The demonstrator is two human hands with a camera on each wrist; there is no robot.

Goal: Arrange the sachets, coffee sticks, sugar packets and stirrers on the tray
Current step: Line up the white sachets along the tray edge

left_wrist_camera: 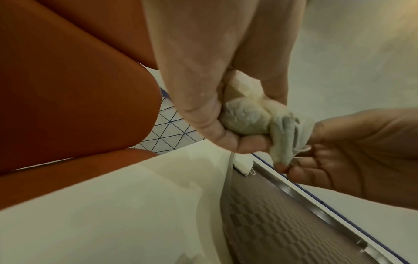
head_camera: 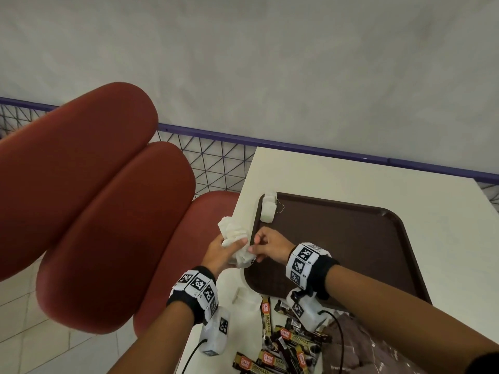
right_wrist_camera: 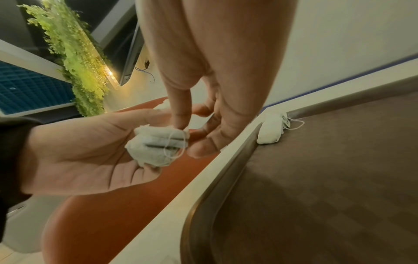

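Note:
My left hand (head_camera: 224, 252) grips a bunch of white sachets (head_camera: 235, 236) with strings, held over the table's left edge beside the brown tray (head_camera: 351, 238). My right hand (head_camera: 266, 244) meets it from the right and pinches the end of one sachet (right_wrist_camera: 156, 142) between thumb and fingertips (right_wrist_camera: 181, 121). In the left wrist view the bunch (left_wrist_camera: 246, 121) sticks out of my curled left fingers (left_wrist_camera: 203, 107). Two white sachets (head_camera: 267, 211) lie at the tray's far left corner. A heap of coffee sticks (head_camera: 286, 344) lies on the table near me.
A red padded seat (head_camera: 94, 211) and its backrest fill the left, below the white table's edge (head_camera: 243, 190). White packets (head_camera: 244, 298) lie near the tray's front left corner. A brownish plastic bag (head_camera: 356, 346) sits at the bottom right. A wire-mesh rail runs behind.

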